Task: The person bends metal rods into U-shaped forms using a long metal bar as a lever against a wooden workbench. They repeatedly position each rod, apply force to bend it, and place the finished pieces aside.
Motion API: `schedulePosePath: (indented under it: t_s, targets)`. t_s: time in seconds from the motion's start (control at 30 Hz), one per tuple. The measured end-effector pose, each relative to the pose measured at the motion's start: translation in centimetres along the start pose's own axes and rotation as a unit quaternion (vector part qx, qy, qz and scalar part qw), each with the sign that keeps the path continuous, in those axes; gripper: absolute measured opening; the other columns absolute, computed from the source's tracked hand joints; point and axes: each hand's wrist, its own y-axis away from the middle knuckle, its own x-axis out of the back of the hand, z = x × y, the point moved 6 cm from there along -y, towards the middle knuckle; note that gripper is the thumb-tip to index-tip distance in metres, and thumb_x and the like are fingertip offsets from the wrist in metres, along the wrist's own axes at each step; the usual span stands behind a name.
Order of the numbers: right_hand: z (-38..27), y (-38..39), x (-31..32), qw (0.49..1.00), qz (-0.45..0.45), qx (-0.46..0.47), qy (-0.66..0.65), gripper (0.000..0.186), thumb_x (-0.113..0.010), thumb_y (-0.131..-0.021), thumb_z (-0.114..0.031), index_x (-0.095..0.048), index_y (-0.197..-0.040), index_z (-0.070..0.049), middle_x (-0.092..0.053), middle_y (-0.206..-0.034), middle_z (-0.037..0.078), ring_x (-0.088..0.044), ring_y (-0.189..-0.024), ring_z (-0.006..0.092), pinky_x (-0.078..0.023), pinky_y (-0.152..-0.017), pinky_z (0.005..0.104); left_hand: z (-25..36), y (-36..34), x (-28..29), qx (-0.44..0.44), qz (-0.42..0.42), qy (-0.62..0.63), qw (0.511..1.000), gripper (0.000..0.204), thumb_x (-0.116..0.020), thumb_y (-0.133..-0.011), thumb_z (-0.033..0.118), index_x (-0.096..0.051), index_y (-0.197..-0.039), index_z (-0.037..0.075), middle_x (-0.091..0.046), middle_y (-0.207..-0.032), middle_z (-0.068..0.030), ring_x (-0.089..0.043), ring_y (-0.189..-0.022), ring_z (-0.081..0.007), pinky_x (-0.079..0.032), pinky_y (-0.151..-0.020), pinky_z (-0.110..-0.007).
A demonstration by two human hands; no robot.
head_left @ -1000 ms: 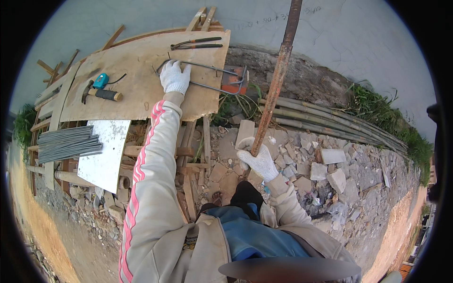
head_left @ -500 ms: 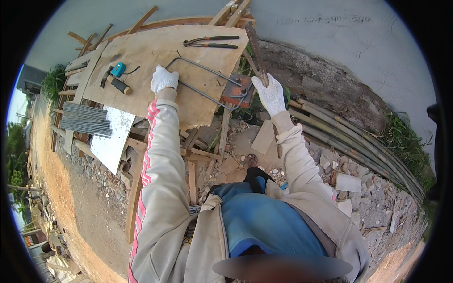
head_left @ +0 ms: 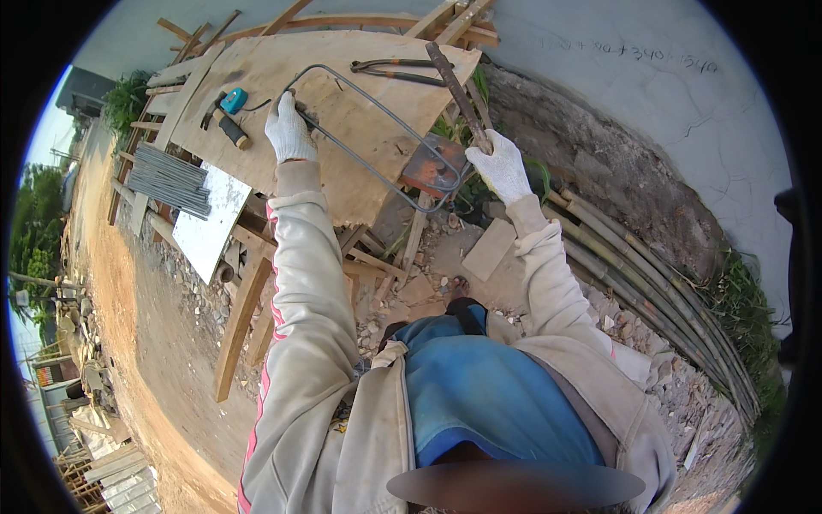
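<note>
My left hand [head_left: 291, 130], in a white knit glove, grips the far-left end of a bent steel rod frame [head_left: 378, 104] above the plywood-topped bench [head_left: 342, 184]. The frame is a long, narrow shape with rounded corners. Its near-right end passes over a reddish block [head_left: 425, 168] at the bench edge; whether it touches the block I cannot tell. Wrapped around the lower end of a rusty metal bar [head_left: 458, 94] is my gloved right hand [head_left: 501, 169]. The bar slants up and away to the left, crossing the handle ends of long-handled pincers [head_left: 398, 70].
On the bench's left side lie a hammer [head_left: 229, 128] and a teal tape measure [head_left: 233, 100]. A bundle of cut rods [head_left: 171, 178] rests beside a white board [head_left: 214, 224]. Bamboo poles [head_left: 651, 274] line the wall at right. Rubble covers the ground.
The rod frame has shifted up and left over the bench with my left hand. The rusty bar's upper end has swung left, over the pincers' handles. The whole view has shifted slightly.
</note>
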Motion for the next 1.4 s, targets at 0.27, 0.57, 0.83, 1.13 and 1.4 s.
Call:
schedulePosePath:
  t_s: [0.27, 0.57, 0.83, 1.13, 1.4]
  targets:
    - [-3.8, 3.7, 4.0, 0.972, 0.004, -0.061, -0.227, 0.012, -0.068, -0.097, -0.012, -0.065, -0.104, -0.003, -0.063, -0.07, 0.002, -0.048, -0.047, 0.0059, -0.033, -0.044, 0.0238, 15.7, 9.9, -2.2, -0.087, -0.067, 0.333, 0.936, 0.043, -0.059, -0.107, 0.043, -0.068, -0.115, 0.002, -0.056, -0.077, -0.0059, -0.043, -0.06, -0.0165, -0.039, -0.061, -0.033]
    - [-2.8, 5.6, 3.0, 0.954, 0.035, -0.072, -0.288, 0.021, -0.067, -0.099, -0.01, -0.065, -0.116, 0.001, -0.064, -0.072, 0.004, -0.049, -0.047, 0.0059, -0.035, -0.043, 0.0228, 13.8, 18.9, 4.1, -0.124, -0.097, 0.383, 0.91, 0.059, -0.051, -0.107, 0.053, -0.07, -0.104, -0.003, -0.056, -0.079, -0.0074, -0.043, -0.066, -0.0184, -0.037, -0.061, -0.035]
    - [-1.3, 8.1, 1.6, 0.945, -0.013, -0.132, -0.299, 0.025, -0.067, -0.1, -0.011, -0.067, -0.121, 0.003, -0.06, -0.068, 0.002, -0.048, -0.045, 0.0065, -0.034, -0.041, 0.0233, 5.1, 28.9, 13.9, 0.163, 0.122, 0.131, 0.97, 0.062, -0.046, -0.107, 0.06, -0.069, -0.111, 0.002, -0.067, -0.088, -0.0088, -0.064, -0.072, -0.0195, -0.056, -0.066, -0.032]
    - [-2.2, 4.8, -0.1, 0.99, -0.047, -0.009, -0.13, 0.022, -0.073, -0.098, -0.02, -0.073, -0.111, -0.003, -0.057, -0.068, -0.003, -0.047, -0.049, 0.0066, -0.035, -0.045, 0.0267, 0.6, 34.7, 16.1, 0.297, 0.179, 0.077, 0.935, 0.033, -0.066, -0.105, 0.039, -0.065, -0.088, 0.011, -0.057, -0.069, 0.003, -0.048, -0.05, -0.0094, -0.04, -0.046, -0.025]
    - [0.1, 4.4, -0.5, 0.993, -0.089, -0.057, -0.062, 0.028, -0.074, -0.096, -0.027, -0.073, -0.105, -0.001, -0.067, -0.078, 0.006, -0.059, -0.07, 0.0155, -0.048, -0.068, 0.0342, -1.0, 34.2, 15.8, 0.289, 0.153, 0.025, 0.945, 0.032, -0.063, -0.106, 0.037, -0.064, -0.089, 0.01, -0.053, -0.07, 0.0041, -0.043, -0.054, -0.0059, -0.036, -0.048, -0.022]
